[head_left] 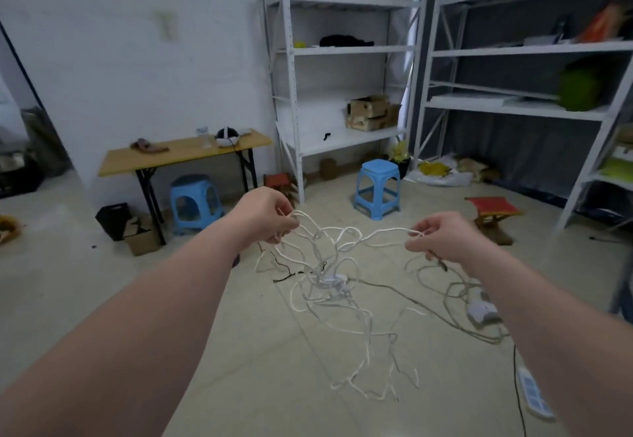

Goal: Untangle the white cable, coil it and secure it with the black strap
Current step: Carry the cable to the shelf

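Note:
A long white cable (pixel 337 241) hangs in a tangle of loops between my two raised hands and trails down to the tiled floor. My left hand (pixel 265 215) pinches several strands at its fingertips. About 400 pixels to the right, at the same height, my right hand (pixel 436 236) grips another stretch of the cable. A small white block (pixel 330 280) dangles in the middle of the tangle. A thin black piece (pixel 286 276) lies low in the loops; I cannot tell whether it is the strap.
Two blue stools (pixel 376 186) (pixel 194 202) and a red folding stool (pixel 493 212) stand on the floor ahead. A wooden table (pixel 181 155) sits against the wall, metal shelves (pixel 342 49) behind. A power strip (pixel 481 310) and another strip (pixel 534 393) lie at right.

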Tool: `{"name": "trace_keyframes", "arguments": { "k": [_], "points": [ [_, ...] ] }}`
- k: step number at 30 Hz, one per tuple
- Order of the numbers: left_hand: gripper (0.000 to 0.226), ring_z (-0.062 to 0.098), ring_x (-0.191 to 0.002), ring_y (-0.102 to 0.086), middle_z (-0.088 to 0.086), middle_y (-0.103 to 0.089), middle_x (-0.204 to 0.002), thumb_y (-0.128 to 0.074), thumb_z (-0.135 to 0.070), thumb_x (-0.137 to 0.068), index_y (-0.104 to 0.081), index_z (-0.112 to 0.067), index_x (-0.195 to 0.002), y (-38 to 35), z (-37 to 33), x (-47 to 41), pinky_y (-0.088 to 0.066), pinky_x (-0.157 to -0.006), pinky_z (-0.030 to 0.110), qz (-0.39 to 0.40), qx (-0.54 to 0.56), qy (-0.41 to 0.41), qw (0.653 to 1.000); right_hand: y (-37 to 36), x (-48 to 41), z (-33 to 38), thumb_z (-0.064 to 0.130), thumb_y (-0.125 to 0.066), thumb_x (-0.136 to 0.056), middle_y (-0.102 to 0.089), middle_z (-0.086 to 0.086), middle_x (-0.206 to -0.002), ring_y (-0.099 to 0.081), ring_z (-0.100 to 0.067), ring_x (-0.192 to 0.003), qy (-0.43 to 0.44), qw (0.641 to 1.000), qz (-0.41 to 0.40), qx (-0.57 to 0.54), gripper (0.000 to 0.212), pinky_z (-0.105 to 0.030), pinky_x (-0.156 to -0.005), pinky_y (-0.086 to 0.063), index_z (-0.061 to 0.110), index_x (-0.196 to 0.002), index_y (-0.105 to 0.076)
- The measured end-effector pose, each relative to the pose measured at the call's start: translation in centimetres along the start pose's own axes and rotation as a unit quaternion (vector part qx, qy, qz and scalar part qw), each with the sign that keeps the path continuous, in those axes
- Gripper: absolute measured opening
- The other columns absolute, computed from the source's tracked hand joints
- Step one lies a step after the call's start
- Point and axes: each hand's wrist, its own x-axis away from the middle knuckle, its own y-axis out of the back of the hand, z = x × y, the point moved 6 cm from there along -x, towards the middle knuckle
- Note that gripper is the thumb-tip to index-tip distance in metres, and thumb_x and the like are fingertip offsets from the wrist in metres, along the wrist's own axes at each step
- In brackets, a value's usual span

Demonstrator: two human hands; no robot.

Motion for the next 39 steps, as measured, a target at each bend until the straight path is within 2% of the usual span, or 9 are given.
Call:
{"name": "trace_keyframes", "arguments": {
  "k": [5, 8, 12, 14, 19, 23, 26, 33, 39],
  "points": [
    [0.011, 0.011, -0.057, -0.058, 0.005, -0.068, -0.07, -0.067, -0.019, -0.087, -0.069, -0.008, -0.087, 1.4, -1.1, -4.1, -0.045, -0.048, 0.019, 0.002, 0.105, -0.046, 0.993, -5.0, -0.9, 6.7, 0.044, -0.069, -0.08, -0.054, 0.01, -0.122, -0.047, -0.015, -0.114, 0.076, 0.983, 0.161, -0.048, 0.052, -0.034, -0.101, -0.034, 0.032, -0.129, -0.053],
    [0.008, 0.014, -0.063, -0.061, 0.008, -0.07, -0.076, -0.068, -0.014, -0.085, -0.07, -0.008, -0.09, 1.4, -1.8, -5.9, -0.048, -0.054, 0.023, 0.025, 0.152, -0.064, 0.986, -8.5, -1.8, 10.1, 0.042, -0.073, -0.076, -0.059, 0.011, -0.121, -0.054, -0.011, -0.11, 0.15, 0.965, 0.204, -0.063, 0.06, -0.033, -0.1, -0.037, 0.034, -0.131, -0.05],
    [0.024, 0.017, -0.082, -0.064, 0.01, -0.071, -0.092, -0.063, 0.007, -0.083, -0.068, -0.013, -0.093, 1.9, -2.1, -8.7, -0.052, -0.076, 0.03, 0.074, 0.212, -0.075, 0.972, -10.1, -5.0, 11.5, 0.028, -0.078, -0.076, -0.062, 0.003, -0.08, -0.056, -0.01, -0.073, 0.163, 0.978, 0.131, -0.011, 0.027, -0.024, -0.067, -0.045, 0.022, -0.098, -0.064],
    [0.037, 0.017, -0.089, -0.066, 0.008, -0.071, -0.097, -0.057, 0.017, -0.08, -0.068, -0.014, -0.096, 2.2, -1.7, -10.4, -0.053, -0.081, 0.029, 0.079, 0.213, -0.078, 0.971, -9.5, -7.3, 11.4, 0.026, -0.069, -0.084, -0.062, -0.004, -0.073, -0.052, -0.014, -0.068, 0.153, 0.984, 0.087, -0.013, 0.004, -0.028, -0.064, -0.042, 0.022, -0.083, -0.069],
    [0.022, 0.01, -0.08, -0.063, -0.004, -0.066, -0.091, -0.063, -0.002, -0.085, -0.069, -0.015, -0.101, 3.8, 0.3, -15.7, -0.048, -0.058, 0.011, -0.093, -0.001, -0.073, 0.993, -6.6, -13.5, 11.0, 0.024, -0.057, -0.092, -0.049, -0.003, -0.067, -0.048, -0.015, -0.065, 0.121, 0.987, 0.029, -0.102, 0.02, -0.032, -0.063, -0.051, 0.011, -0.082, -0.069],
    [0.003, 0.014, -0.078, -0.057, 0.0, -0.062, -0.089, -0.066, -0.014, -0.085, -0.063, -0.015, -0.086, 3.7, 2.1, -20.7, -0.039, -0.063, 0.022, -0.19, -0.086, -0.01, 0.978, -3.7, -19.6, 10.9, 0.021, -0.054, -0.094, -0.048, -0.004, -0.068, -0.048, -0.015, -0.063, 0.118, 0.977, -0.022, -0.175, 0.021, -0.025, -0.054, -0.05, 0.012, -0.078, -0.063],
    [0.013, 0.017, -0.068, -0.061, 0.008, -0.063, -0.089, -0.065, -0.007, -0.083, -0.055, -0.014, -0.084, 1.4, 1.6, -25.4, -0.051, -0.057, 0.027, -0.15, 0.01, 0.045, 0.988, -1.8, -23.9, 11.4, 0.022, -0.053, -0.094, -0.052, -0.004, -0.07, -0.048, -0.014, -0.06, 0.129, 0.969, -0.027, -0.21, 0.019, -0.021, -0.048, -0.047, 0.013, -0.081, -0.064],
    [0.061, 0.016, -0.1, -0.058, -0.001, -0.057, -0.117, -0.076, -0.02, -0.076, -0.046, -0.028, -0.129, -5.6, -6.3, -35.6, -0.05, -0.075, 0.032, 0.072, 0.218, 0.014, 0.973, 3.0, -33.1, 14.2, 0.022, -0.056, -0.092, -0.067, -0.002, -0.077, -0.052, -0.009, -0.058, 0.193, 0.958, 0.008, -0.212, 0.017, -0.016, -0.047, -0.043, 0.012, -0.088, -0.069],
    [0.029, 0.013, -0.071, -0.046, -0.001, -0.058, -0.086, -0.073, -0.033, -0.08, -0.06, -0.022, -0.103, -7.7, -9.4, -42.6, -0.034, -0.062, 0.028, 0.027, 0.264, -0.006, 0.964, 4.8, -39.1, 15.7, 0.022, -0.056, -0.093, -0.07, 0.002, -0.082, -0.059, 0.006, -0.055, 0.219, 0.939, 0.068, -0.257, 0.014, -0.017, -0.057, -0.045, 0.014, -0.096, -0.067]
  ]
}}
